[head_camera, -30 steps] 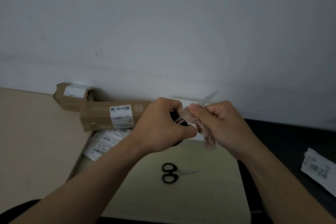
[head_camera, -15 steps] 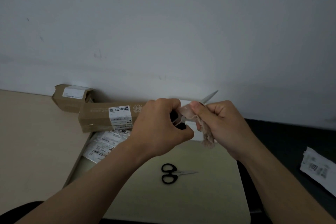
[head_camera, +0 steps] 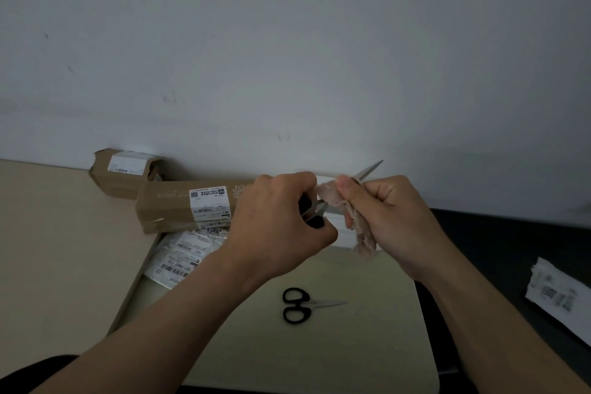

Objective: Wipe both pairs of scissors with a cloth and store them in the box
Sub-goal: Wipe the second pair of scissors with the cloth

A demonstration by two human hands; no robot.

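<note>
The left hand [head_camera: 281, 227] was raised above the table [head_camera: 48, 249], its fingers clenched round the black handles of the held scissors [head_camera: 369, 169], whose blades pointed up and to the right. The right hand [head_camera: 393, 217] pinched a pale, frayed cloth [head_camera: 361, 233] around the middle of those blades between thumb and curled fingers, so only the bare metal tip stuck out beyond it; the loose end of the cloth hung down below the hand. The second scissors [head_camera: 299, 305], also black-handled, lay closed on a pale sheet [head_camera: 351, 345] beneath the hands, blades pointing right, touched by neither hand. A long cardboard box [head_camera: 179, 206] lay behind the left hand, a smaller cardboard parcel [head_camera: 124, 173] stood against the wall [head_camera: 287, 57], and labelled plastic bags [head_camera: 182, 256] lay just in front of the long box. A white labelled packet [head_camera: 559, 294] rested on the dark surface [head_camera: 511, 249] at the right.
</note>
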